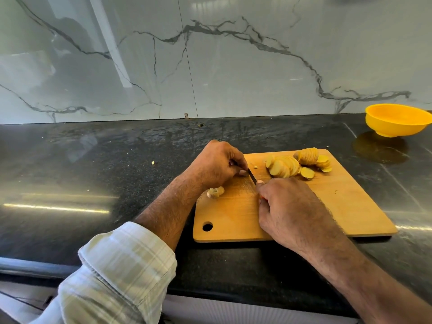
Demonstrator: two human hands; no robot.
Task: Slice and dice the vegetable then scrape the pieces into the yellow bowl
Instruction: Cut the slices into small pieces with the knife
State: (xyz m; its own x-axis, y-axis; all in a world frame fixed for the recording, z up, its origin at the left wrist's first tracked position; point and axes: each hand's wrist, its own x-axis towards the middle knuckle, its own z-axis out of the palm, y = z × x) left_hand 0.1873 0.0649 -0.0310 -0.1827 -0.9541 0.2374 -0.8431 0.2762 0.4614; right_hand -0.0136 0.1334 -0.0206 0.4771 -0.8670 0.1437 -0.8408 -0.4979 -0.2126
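Observation:
A wooden cutting board (327, 206) lies on the dark counter. Several yellow potato slices (294, 164) are heaped at its far side. My right hand (294, 209) grips a knife, whose dark blade (252, 176) points away toward my left hand. My left hand (217, 164) has its fingers curled over a small potato piece (243, 173) beside the blade; most of that piece is hidden. Another pale potato chunk (215, 192) sits at the board's left edge, just under my left wrist. The yellow bowl (397, 120) stands at the far right of the counter, well away from the board.
A marble backsplash (210, 66) rises behind the black counter (93, 171). A few tiny potato scraps (153, 162) lie on the counter left of the board. The counter's front edge runs just below the board.

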